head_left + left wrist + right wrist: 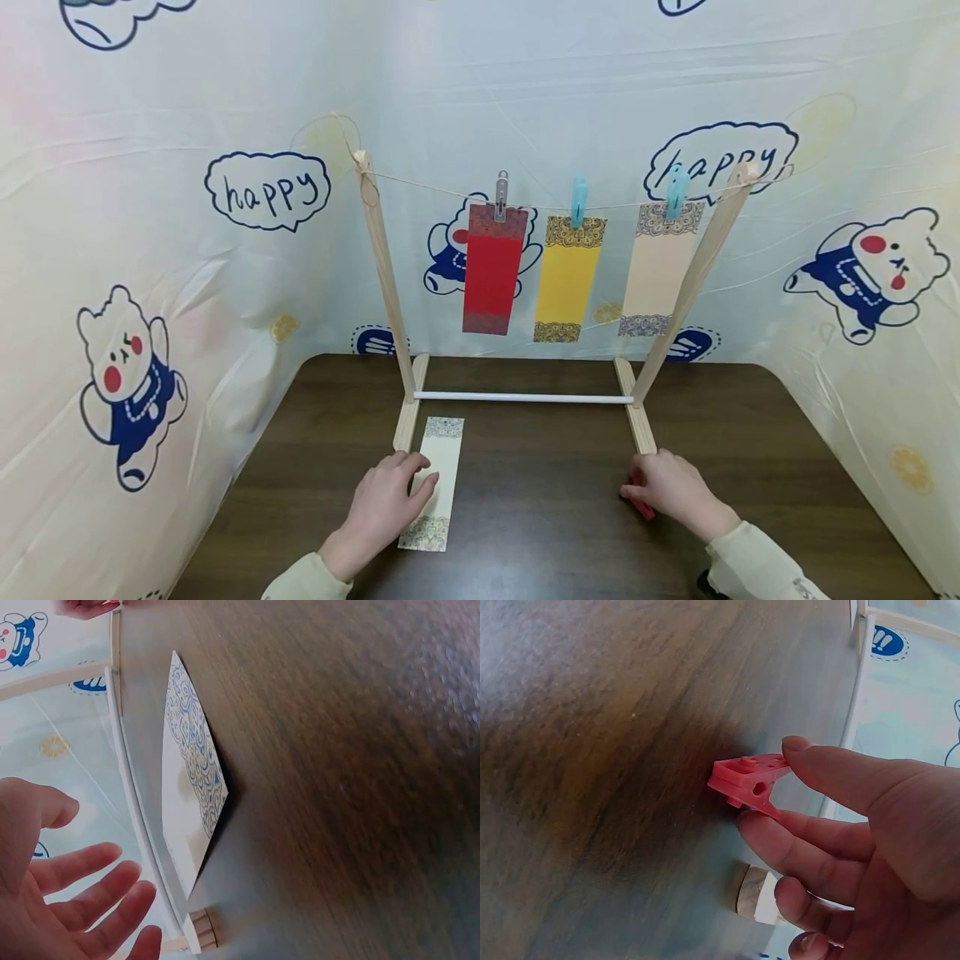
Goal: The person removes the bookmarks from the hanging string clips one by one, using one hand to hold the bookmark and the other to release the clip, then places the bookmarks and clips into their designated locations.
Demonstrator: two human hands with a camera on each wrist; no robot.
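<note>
A red plastic clothespin (739, 778) is pinched between the thumb and fingers of my right hand (678, 485), low over the table near the rack's right foot. My left hand (384, 500) hovers at the left edge of a cream paper strip (446, 467) with patterned ends, its fingers loosely spread and holding nothing. In the left wrist view the strip (176, 780) lies on the table beyond those fingers. Three strips hang from a string: a red one (493, 271) on a grey clothespin (501, 197), a yellow one (567, 279) and a beige one (658, 267) on blue clothespins.
A wooden rack with a left post (386, 283), a right post (697, 275) and a white crossbar (525, 397) stands at the back of the brown table (540, 508). Behind it hangs a printed curtain (262, 92). The rack's feet reach forward close to both hands.
</note>
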